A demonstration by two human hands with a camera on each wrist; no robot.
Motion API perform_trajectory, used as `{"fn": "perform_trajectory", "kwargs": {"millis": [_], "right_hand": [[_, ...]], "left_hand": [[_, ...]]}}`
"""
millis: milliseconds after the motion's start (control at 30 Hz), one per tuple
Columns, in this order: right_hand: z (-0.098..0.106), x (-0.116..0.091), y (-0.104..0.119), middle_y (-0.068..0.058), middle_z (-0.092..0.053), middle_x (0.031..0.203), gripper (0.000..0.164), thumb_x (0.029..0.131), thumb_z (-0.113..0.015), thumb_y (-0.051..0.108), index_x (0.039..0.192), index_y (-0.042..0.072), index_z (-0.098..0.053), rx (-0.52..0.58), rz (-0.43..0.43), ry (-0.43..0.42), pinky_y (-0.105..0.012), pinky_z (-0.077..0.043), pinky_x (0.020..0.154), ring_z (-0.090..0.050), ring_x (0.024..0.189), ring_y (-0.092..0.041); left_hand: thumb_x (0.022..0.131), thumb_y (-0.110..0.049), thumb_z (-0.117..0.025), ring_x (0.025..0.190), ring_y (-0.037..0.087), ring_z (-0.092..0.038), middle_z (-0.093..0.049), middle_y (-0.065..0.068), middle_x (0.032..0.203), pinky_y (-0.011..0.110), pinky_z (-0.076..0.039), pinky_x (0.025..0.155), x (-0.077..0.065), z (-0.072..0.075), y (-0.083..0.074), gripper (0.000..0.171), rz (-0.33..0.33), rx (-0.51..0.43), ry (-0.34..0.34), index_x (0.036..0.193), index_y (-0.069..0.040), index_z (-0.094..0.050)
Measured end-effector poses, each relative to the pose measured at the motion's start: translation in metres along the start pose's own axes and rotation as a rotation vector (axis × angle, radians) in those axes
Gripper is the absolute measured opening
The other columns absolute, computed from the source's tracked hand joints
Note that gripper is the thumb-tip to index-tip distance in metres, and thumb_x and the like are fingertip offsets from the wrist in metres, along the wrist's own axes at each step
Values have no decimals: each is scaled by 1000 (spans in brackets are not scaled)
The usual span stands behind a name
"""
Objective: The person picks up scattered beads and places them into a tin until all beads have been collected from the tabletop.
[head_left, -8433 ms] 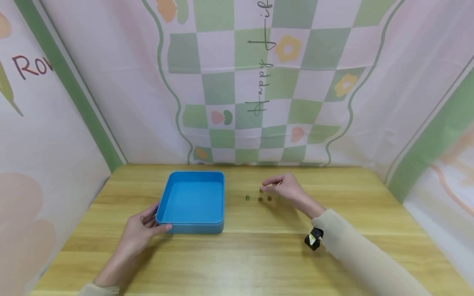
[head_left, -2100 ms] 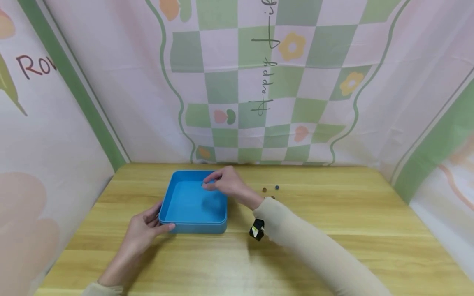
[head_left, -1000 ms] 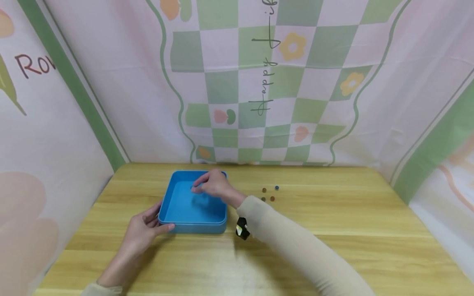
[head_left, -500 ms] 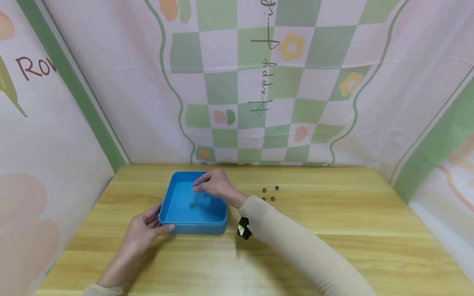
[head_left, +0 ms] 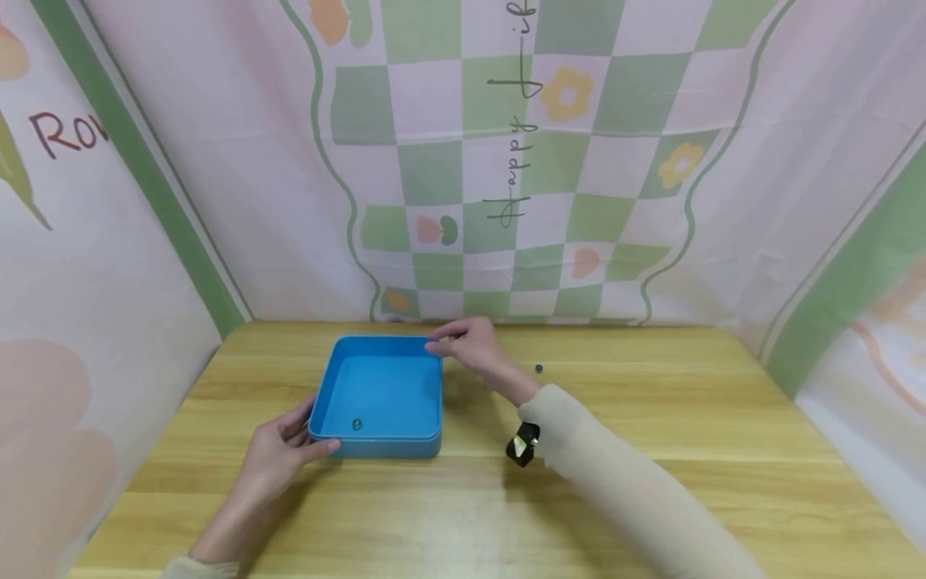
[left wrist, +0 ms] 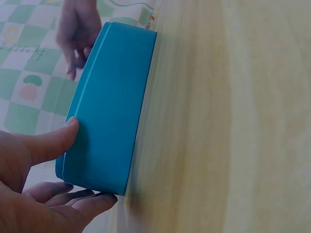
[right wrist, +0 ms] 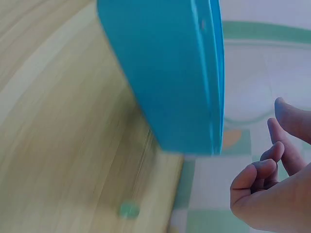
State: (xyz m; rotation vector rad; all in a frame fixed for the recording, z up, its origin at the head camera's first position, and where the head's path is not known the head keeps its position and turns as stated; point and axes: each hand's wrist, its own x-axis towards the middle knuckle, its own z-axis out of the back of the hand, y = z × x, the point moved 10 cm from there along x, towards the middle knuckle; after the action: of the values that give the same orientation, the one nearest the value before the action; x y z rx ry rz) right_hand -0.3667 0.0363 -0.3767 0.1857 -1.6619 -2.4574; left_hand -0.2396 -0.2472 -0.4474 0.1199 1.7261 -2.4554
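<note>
An open square blue box [head_left: 383, 394] stands on the table, held at its near left corner by my left hand [head_left: 271, 450]. In the left wrist view the thumb [left wrist: 53, 143] presses the box's side wall while the fingers lie round the corner. A greenish glass marble [head_left: 358, 424] lies inside the box near its front wall. Over the box's far right corner is my right hand [head_left: 470, 346], thumb and index fingertip apart with nothing between them. A dark blue marble [head_left: 538, 368] rests on the table beyond the right wrist; the hand and forearm hide other marbles there.
Orange-brown marbles [left wrist: 151, 18] show past the box in the left wrist view. A blurred green marble [right wrist: 129, 209] sits on the wood in the right wrist view. Patterned cloth [head_left: 506, 201] hangs behind the wooden table [head_left: 448, 515].
My right hand carried the greenish marble over the box and let it go. The marble rolled toward the near left corner. The right hand then moved back rightward; the left hand stayed put.
</note>
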Motion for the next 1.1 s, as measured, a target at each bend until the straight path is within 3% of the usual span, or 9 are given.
{"fn": "perform_trajectory", "kwargs": {"millis": [133, 200, 300, 400, 533, 733, 867, 1000, 1100], "right_hand": [[24, -6, -16, -12, -69, 131, 23, 94, -82, 16, 113, 3, -81, -9, -20, -4, -44, -52, 103, -60, 120, -29], [34, -10, -24, -14, -68, 135, 24, 94, -82, 16, 113, 2, -80, -24, -28, -8, -48, -50, 108, -58, 128, -33], [50, -15, -36, -14, -70, 131, 26, 94, -82, 17, 115, 2, -80, -55, -47, -22, -41, -53, 97, -62, 119, -29], [63, -19, -49, -14, -73, 126, 27, 94, -82, 17, 116, 2, -79, -73, -71, -44, -30, -48, 72, -61, 88, -18], [79, -24, -64, -17, -72, 127, 28, 93, -82, 16, 116, 0, -79, -96, -83, -62, -25, -49, 66, -56, 77, -13], [97, -34, -81, -21, -73, 122, 30, 91, -83, 14, 116, -3, -78, -129, -78, -61, -31, -59, 74, -70, 91, -30], [108, -41, -92, -21, -74, 120, 28, 92, -82, 13, 114, -3, -78, -168, -92, -48, -30, -56, 78, -68, 101, -29], [113, -47, -101, -22, -71, 128, 24, 92, -82, 12, 112, -2, -80, -200, -122, -37, -42, -54, 98, -61, 123, -36], [113, -50, -104, -24, -69, 132, 24, 91, -83, 11, 112, -1, -80, -222, -131, -28, -49, -51, 101, -58, 127, -41]], "left_hand": [[90, -13, -87, 145, 43, -43, -36, 24, 163, 39, -49, 107, 0, 0, 0, 88, 1, 7, -3, 161, 0, -36], [90, -14, -87, 145, 43, -43, -35, 25, 163, 40, -48, 107, 0, -1, 0, 89, 2, 10, 0, 161, 0, -36], [90, -15, -87, 145, 44, -43, -35, 26, 163, 40, -48, 107, 0, -1, 0, 89, 4, 9, 2, 161, 0, -36], [90, -16, -87, 144, 45, -43, -36, 27, 162, 41, -49, 107, 1, -1, 1, 89, 6, 12, 4, 161, 1, -36], [90, -15, -87, 145, 43, -43, -36, 25, 163, 40, -48, 108, 0, 0, 1, 89, 14, 13, 3, 161, 0, -36], [91, -18, -87, 146, 44, -42, -33, 24, 164, 41, -47, 108, 1, -1, 1, 91, 28, 11, 12, 163, -2, -34], [91, -18, -87, 146, 44, -42, -33, 24, 164, 41, -47, 108, 1, -1, 1, 91, 30, 7, 13, 163, -2, -33], [91, -18, -87, 146, 45, -41, -33, 26, 164, 41, -47, 108, 1, -1, 0, 92, 25, 11, 15, 163, 0, -33], [90, -18, -87, 145, 45, -42, -33, 27, 164, 42, -48, 108, 0, -1, -1, 91, 19, 22, 15, 162, 1, -33]]}}
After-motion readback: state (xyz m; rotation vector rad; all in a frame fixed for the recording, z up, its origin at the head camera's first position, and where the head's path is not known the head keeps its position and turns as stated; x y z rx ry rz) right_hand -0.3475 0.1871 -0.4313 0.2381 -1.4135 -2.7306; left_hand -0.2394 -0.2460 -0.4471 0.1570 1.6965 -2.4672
